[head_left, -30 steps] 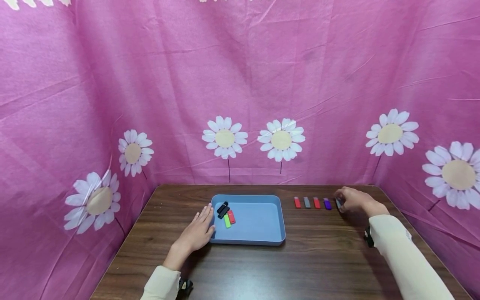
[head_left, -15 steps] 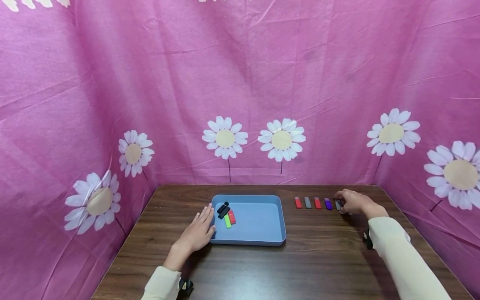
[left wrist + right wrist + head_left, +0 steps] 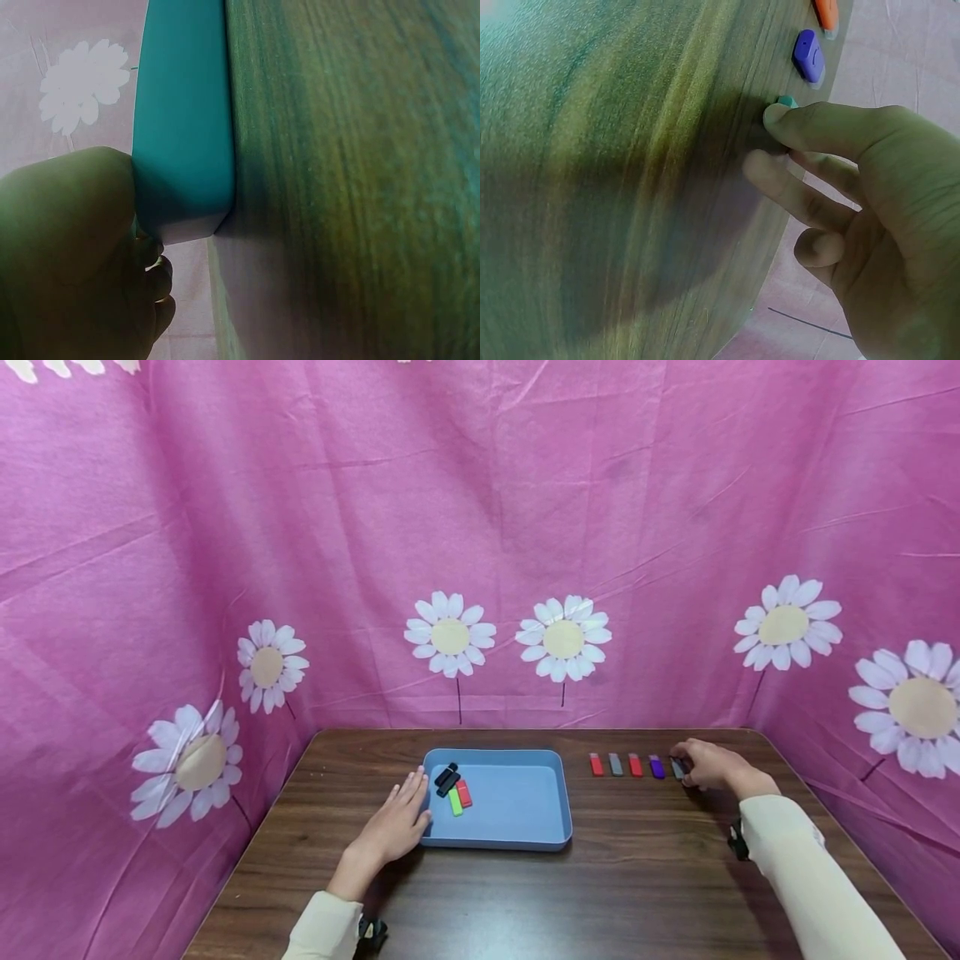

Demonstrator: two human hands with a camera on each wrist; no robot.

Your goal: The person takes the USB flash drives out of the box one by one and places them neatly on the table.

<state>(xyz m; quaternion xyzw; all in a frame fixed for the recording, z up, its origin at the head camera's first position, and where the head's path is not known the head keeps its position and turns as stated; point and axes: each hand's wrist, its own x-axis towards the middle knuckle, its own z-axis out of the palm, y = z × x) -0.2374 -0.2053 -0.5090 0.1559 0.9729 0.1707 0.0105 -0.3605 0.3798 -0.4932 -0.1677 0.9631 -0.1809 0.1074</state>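
My left hand (image 3: pixel 393 825) rests with straight fingers against the left side of a blue tray (image 3: pixel 517 806); the left wrist view shows the thumb by the tray's outer wall (image 3: pixel 184 112). At the right end of a row on the table, my right hand (image 3: pixel 716 766) pinches a grey USB flash drive (image 3: pixel 677 768), mostly hidden by the fingers. Left of it lie a purple flash drive (image 3: pixel 656 767), a red one (image 3: pixel 635 766), a grey one (image 3: pixel 616 765) and another red one (image 3: pixel 596 765), with their clear caps pointing away from me.
Inside the tray, at its left, lie black flash drives (image 3: pixel 447 780), a red one (image 3: pixel 463 793) and a green one (image 3: pixel 455 802). A brown wooden table (image 3: pixel 510 902) carries everything. Pink cloth (image 3: pixel 495 527) with white flowers hangs behind and at both sides.
My right hand stays at the end of the row, its fingers shifting slightly around the grey flash drive. The left hand and the tray have not moved.
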